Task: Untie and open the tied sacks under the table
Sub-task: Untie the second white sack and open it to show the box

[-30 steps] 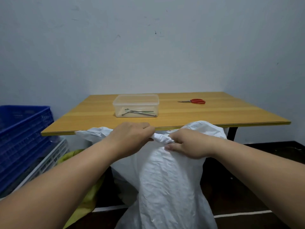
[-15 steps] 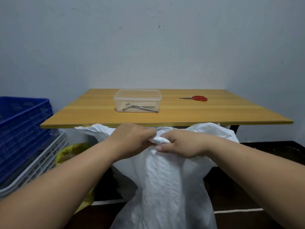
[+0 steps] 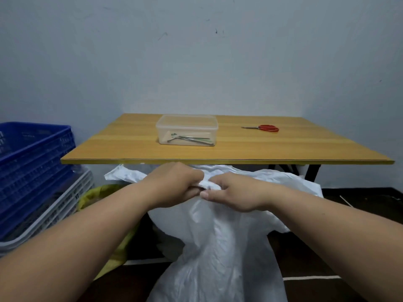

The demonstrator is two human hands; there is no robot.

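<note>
Together, both hands' curled fingers (image 3: 197,183) pinch the sack's knot (image 3: 208,184).

Both hands meet at the bunched neck of a white sack (image 3: 218,247): left hand (image 3: 174,186) and right hand (image 3: 237,192) pinch its knot (image 3: 207,185), just below the wooden worktop (image 3: 239,151) edge.
</note>
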